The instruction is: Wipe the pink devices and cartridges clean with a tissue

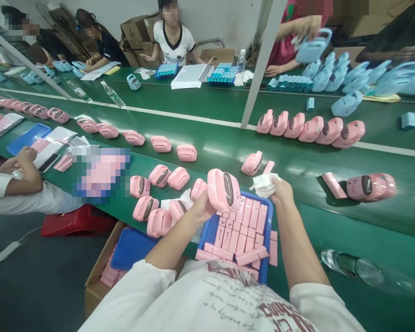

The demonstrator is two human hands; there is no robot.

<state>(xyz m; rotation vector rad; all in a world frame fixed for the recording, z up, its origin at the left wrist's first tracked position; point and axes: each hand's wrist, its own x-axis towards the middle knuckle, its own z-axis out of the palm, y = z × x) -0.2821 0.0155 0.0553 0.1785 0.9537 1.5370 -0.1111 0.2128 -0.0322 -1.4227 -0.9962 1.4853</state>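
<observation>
My left hand (204,206) holds a pink plastic housing (224,190) with a dark oval window, raised over the back left corner of a blue tray (270,230). Rows of pink rectangular pieces (233,233) fill that tray, some lying loose on top. In my right hand (282,191) is a crumpled white cloth (264,185), pinched just past the tray's back right corner. Several more pink housings (159,222) stand on the green table to the left. Beyond the cloth, one pink housing (251,163) sits beside a small pink piece (269,167).
Pink housings (186,153) line the green belt (214,138). A clear bottle (363,272) lies at the right. An open carton (91,295) stands below left. Across the belt, several people work with blue housings (346,104); another person's arms (24,177) are at the left.
</observation>
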